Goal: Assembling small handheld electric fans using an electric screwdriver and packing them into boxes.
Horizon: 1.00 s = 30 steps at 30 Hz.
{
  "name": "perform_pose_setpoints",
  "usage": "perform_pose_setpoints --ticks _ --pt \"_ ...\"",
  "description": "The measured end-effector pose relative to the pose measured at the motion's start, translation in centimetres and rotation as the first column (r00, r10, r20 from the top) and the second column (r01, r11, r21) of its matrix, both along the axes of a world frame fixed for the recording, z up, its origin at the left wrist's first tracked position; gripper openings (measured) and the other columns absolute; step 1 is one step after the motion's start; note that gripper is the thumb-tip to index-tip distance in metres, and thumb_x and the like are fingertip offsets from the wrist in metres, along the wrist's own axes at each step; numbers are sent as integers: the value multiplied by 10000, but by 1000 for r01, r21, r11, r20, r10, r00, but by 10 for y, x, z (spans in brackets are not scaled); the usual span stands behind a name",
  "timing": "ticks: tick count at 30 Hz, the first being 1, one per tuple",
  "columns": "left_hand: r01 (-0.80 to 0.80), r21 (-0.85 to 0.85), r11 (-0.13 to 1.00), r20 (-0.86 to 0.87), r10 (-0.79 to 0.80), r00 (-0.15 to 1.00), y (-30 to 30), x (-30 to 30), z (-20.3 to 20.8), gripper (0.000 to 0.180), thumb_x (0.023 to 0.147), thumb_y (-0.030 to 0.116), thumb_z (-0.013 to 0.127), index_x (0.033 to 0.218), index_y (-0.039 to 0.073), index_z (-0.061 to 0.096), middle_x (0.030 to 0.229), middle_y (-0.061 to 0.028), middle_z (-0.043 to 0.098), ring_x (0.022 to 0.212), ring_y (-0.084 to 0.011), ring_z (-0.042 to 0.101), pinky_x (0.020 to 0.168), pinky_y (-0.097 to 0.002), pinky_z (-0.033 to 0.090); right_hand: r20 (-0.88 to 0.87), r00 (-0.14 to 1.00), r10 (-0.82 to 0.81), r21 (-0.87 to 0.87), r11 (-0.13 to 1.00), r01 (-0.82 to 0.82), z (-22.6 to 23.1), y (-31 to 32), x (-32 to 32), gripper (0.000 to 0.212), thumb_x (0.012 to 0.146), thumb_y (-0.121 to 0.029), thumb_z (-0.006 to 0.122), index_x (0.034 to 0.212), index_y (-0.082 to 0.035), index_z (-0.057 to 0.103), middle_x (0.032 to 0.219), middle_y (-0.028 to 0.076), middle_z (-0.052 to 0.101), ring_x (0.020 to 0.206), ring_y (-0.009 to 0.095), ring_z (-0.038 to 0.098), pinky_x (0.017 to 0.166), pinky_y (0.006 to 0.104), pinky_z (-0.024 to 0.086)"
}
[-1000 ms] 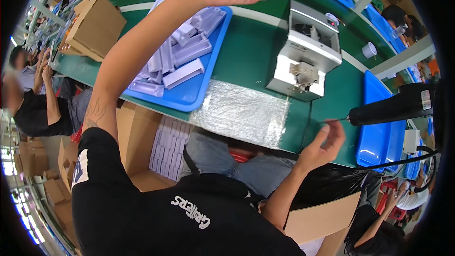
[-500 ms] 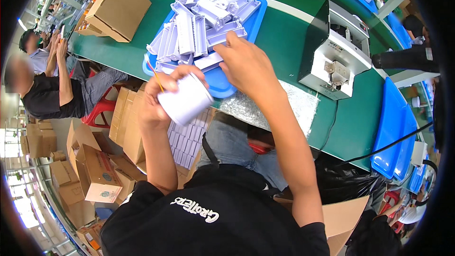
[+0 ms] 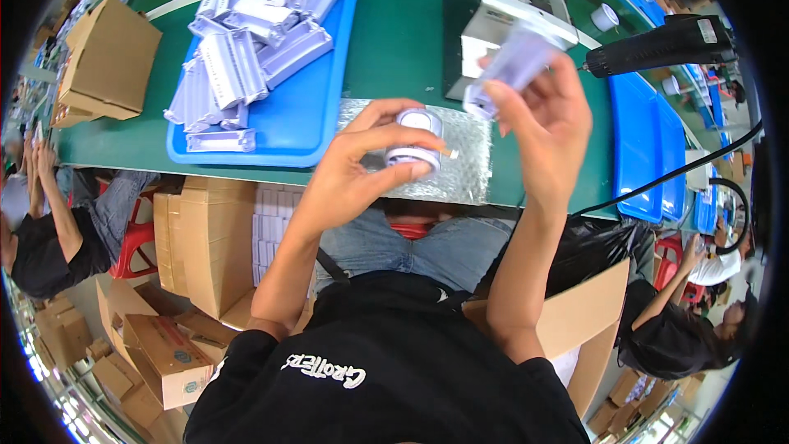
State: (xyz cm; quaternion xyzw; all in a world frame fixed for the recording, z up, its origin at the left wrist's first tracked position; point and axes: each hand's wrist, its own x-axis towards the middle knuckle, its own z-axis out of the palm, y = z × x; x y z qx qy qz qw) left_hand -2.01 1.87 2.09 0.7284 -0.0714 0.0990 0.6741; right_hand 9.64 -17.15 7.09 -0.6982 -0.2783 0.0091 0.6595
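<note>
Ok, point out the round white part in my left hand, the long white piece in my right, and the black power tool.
Round white part [image 3: 420,121]: head view, its upper portion.
Long white piece [image 3: 518,60]: head view, blurred middle.
Black power tool [image 3: 662,47]: head view, on its body.

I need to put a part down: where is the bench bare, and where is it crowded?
Bare patches: green bench between the loaded blue tray and grey machine; a strip between the right hand and far-right blue trays. Crowded: the silvery mat beneath the left hand, and the tray's pile of pale parts.
</note>
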Motion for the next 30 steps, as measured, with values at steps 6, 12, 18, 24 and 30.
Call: perform_pose_setpoints --ticks 6,12,18,24,30 --pt "-82 56 995 45 80 996 -30 19 -13 188 970 135 717 1111 61 817 1361 -152 621 1245 -259 603 1053 -384 468 -177 970 -169 283 935 214 -21 -39 -27 348 982 -56 715 1274 49 556 1161 254 726 894 208 740 640 280 599" --pt "-109 118 987 36 105 994 -37 23 -13 196 974 142 714 1111 44 813 1369 -150 638 1265 -266 600 1050 -384 474 -110 980 -166 387 901 196 -32 -31 -34 344 992 -66 690 1277 53 540 1164 291 713 975 281 757 669 360 657" --pt "-117 86 989 47 113 992 -40 24 -16 164 947 90 736 1082 41 815 1330 -140 634 1143 -237 653 959 -358 522 -111 991 -72 383 917 109 -26 -22 -32 433 928 37 750 1299 44 527 1164 218 731 1020 210 742 834 314 627" --pt "-141 248 958 140 109 984 -39 24 -13 433 825 79 843 1239 41 721 1335 -134 638 1177 -269 657 974 -362 525 4 997 -76 141 987 75 -33 -27 -29 423 876 21 811 1248 40 609 1139 138 737 1031 174 732 910 311 592" --pt "-178 228 957 124 152 981 -37 26 -21 749 742 49 892 1412 78 557 1325 -127 646 1216 -301 642 1047 -378 499 68 997 -47 -59 997 51 -32 -29 -24 420 828 85 808 1222 25 674 1186 135 744 1106 189 707 969 332 563"
